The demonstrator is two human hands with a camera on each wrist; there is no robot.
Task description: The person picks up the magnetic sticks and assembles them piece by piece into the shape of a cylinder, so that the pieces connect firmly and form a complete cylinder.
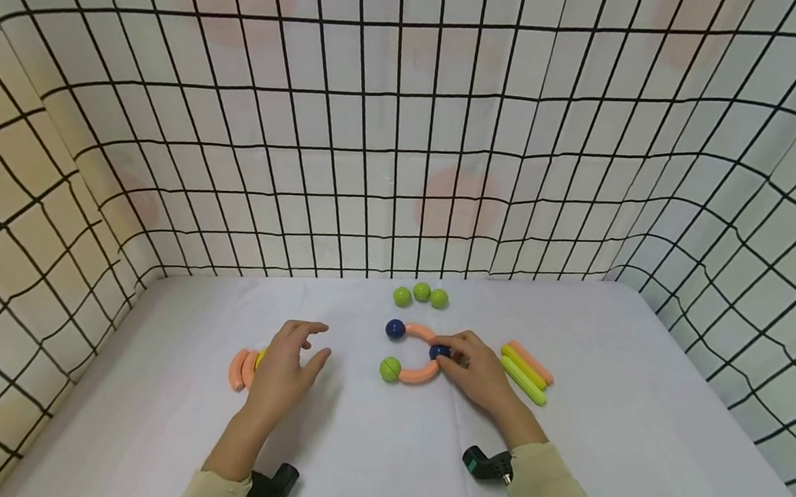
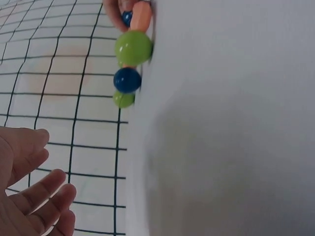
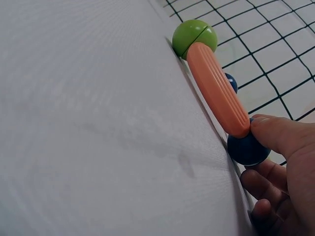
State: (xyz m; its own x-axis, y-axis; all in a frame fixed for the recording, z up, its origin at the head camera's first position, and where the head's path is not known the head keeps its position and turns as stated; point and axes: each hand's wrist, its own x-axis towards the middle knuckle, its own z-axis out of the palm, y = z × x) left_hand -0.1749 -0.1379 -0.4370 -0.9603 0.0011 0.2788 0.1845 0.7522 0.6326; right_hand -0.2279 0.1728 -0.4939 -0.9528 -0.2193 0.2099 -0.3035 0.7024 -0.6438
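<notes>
Landmark for all positions: the gripped blue ball.

1. Right hand: I read the thumb and fingers as clamped on the gripped blue ball, with the thumb on one side and the fingertips opposite.

2. Attached pieces: the near orange arc meets the landmark and curves left of it to a split green ball. The far orange arc extends left and behind it to a second blue ball.

3. Left hand: well left of the landmark, thumb and fingers apart, raised above the white table.

4. Surroundings: three green balls sit behind the landmark. Three straight rods, orange, yellow and yellow-green, lie side by side to its right, just beyond the right hand. Two loose orange arcs and a yellow piece lie far left. A black grid stands behind and at both sides.

5. Visibility limits: the left hand blocks most of the yellow piece; I cannot tell its shape. The right fingers cover part of the landmark and its joint with the far orange arc. On my right wrist view, the near orange arc partly hides the second blue ball, and the frame edge cuts off the right hand.
</notes>
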